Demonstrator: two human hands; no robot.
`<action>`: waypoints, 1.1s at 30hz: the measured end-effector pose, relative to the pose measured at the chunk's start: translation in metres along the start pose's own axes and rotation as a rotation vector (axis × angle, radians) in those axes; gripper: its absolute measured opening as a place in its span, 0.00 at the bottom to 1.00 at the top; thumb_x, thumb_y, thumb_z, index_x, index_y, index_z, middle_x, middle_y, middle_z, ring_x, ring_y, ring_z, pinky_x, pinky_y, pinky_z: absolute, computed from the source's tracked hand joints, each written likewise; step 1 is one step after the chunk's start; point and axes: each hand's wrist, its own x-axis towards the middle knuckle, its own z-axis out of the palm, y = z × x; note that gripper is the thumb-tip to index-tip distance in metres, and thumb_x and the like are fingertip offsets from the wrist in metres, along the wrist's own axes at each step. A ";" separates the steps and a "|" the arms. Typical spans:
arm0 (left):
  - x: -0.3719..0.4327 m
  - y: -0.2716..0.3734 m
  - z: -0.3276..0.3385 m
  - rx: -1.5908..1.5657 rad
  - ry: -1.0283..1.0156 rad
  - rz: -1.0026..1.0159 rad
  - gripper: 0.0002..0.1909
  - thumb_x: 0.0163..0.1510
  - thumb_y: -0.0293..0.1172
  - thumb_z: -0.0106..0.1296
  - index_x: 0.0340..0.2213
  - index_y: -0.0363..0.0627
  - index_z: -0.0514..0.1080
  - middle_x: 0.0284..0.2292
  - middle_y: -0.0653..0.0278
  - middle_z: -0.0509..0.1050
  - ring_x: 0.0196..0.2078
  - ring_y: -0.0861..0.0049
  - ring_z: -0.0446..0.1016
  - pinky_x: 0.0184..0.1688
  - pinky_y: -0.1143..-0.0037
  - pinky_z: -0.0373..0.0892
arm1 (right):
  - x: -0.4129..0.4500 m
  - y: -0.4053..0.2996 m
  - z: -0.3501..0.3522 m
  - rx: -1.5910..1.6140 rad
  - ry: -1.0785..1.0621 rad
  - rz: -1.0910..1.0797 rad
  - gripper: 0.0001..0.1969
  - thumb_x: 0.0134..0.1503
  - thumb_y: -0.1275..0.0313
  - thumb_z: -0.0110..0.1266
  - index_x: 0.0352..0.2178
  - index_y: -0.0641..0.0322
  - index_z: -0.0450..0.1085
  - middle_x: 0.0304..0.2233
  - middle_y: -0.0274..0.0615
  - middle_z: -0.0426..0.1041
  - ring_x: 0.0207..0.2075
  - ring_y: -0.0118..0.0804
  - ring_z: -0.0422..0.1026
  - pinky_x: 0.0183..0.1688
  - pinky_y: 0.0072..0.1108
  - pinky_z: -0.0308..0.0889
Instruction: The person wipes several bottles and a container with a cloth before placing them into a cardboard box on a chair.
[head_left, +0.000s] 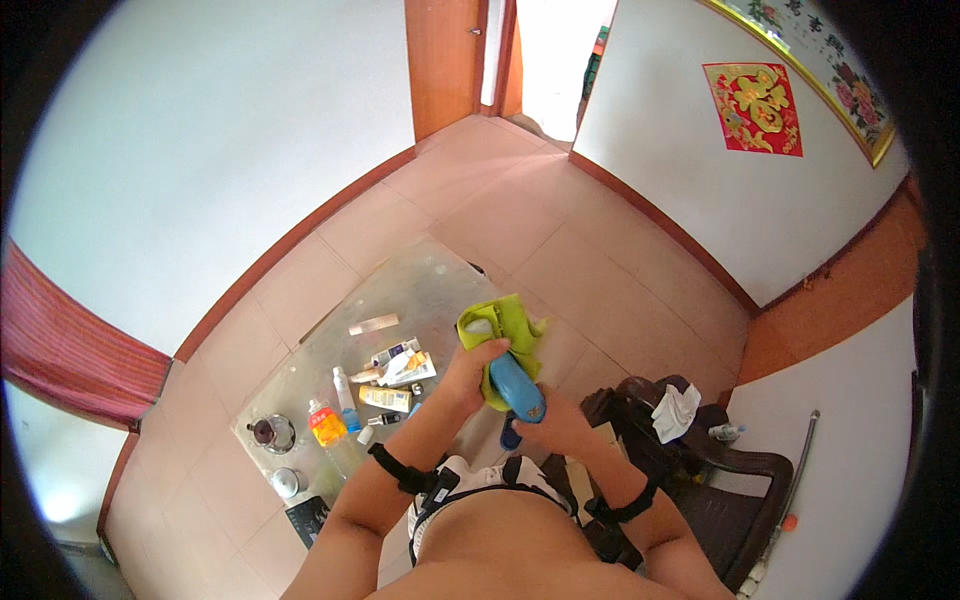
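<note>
My left hand grips a blue bottle with a white upper end, wrapped partly in a lime-green cloth. The cloth bunches around the white end and hangs past my fingers. My right hand is at the bottle's lower end, its fingers curled near the base and slightly blurred; whether it grips the bottle is hard to tell. Both hands are in front of my body, at the right side of a low glass-topped table.
The table bears several tubes, a spray bottle, an orange-labelled plastic bottle, a glass teapot and a lidded metal pot. To the right stands a dark wooden chair with a white cloth nearby.
</note>
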 end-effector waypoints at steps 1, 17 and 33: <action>0.001 0.003 -0.010 0.010 0.032 -0.015 0.23 0.52 0.27 0.57 0.50 0.42 0.67 0.40 0.59 0.75 0.42 0.67 0.76 0.45 0.65 0.74 | 0.003 -0.008 -0.004 -0.136 0.012 0.036 0.25 0.47 0.63 0.63 0.46 0.63 0.67 0.36 0.53 0.75 0.37 0.55 0.76 0.41 0.39 0.71; -0.014 0.056 -0.042 -0.243 -0.229 -0.002 0.35 0.54 0.53 0.55 0.58 0.48 0.62 0.53 0.55 0.70 0.55 0.60 0.70 0.60 0.59 0.64 | 0.005 -0.040 0.039 -0.007 0.109 0.041 0.28 0.48 0.55 0.63 0.43 0.64 0.66 0.35 0.57 0.76 0.38 0.61 0.76 0.40 0.42 0.71; -0.017 0.047 -0.066 0.028 -0.129 -0.097 0.36 0.49 0.45 0.61 0.56 0.45 0.63 0.51 0.56 0.72 0.52 0.61 0.72 0.57 0.61 0.68 | 0.002 -0.102 0.042 -0.072 0.140 0.154 0.29 0.45 0.55 0.65 0.42 0.64 0.66 0.31 0.58 0.76 0.37 0.60 0.76 0.39 0.42 0.71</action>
